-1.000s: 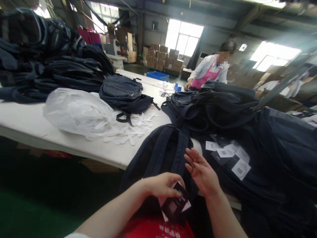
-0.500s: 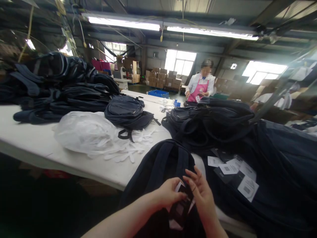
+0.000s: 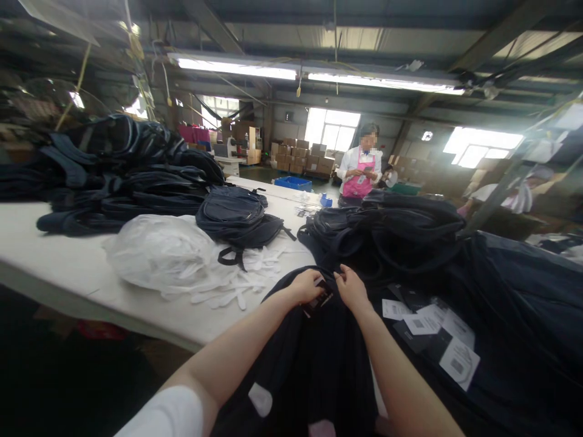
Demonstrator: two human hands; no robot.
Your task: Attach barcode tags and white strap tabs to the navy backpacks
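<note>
A dark, flat, glossy-looking tag (image 3: 320, 303) sits in the fingers of the left hand (image 3: 306, 285), pinched at the upper edge of a soft navy backpack (image 3: 328, 358) with a rounded top. The fingers of the right hand (image 3: 353, 291) are narrowly bent just beside it at that edge; whether they grip cloth cannot be told. A small white label (image 3: 260, 399) shows low on the dark fabric. To the right, stiff rectangular tags (image 3: 421, 323), white and black, overlap on dark cloth. To the left, thin white strips (image 3: 232, 288) with rounded ends spill beside a crinkled, translucent plastic bag (image 3: 157, 252). The smooth white counter (image 3: 150, 312) has bare room along its near edge, while piled bags (image 3: 150, 182) crowd its far left and more bags (image 3: 387, 227) hem in the right.
</note>
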